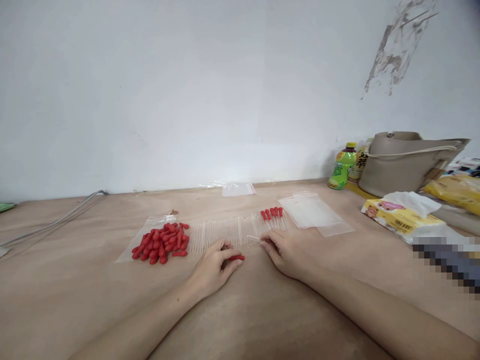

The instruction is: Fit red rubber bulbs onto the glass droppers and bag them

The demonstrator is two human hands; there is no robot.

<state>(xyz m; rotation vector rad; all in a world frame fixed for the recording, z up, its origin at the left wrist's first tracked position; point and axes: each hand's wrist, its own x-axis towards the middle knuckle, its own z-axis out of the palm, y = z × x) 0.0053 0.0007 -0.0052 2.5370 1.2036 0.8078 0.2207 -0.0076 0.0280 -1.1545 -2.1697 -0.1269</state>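
Red rubber bulb point(237, 257) pinched narrowly in the left hand's point(214, 267) fingers lies nearly crosswise, exposed end toward the right hand point(288, 252), whose closed fingers hold a clear tube point(253, 239) slanting leftward, just beyond the bulb, not touching it.

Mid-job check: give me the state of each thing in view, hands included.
Left hand: pinching a red bulb
Right hand: fingertips gripping a slanted clear tube
Loose red bulbs: heaped
Clear tube row: lying flat, uncapped
Five tubes at the row's right end: fitted with red bulbs
Green bottle: upright, capped
Tissue box: open, tissue sticking out
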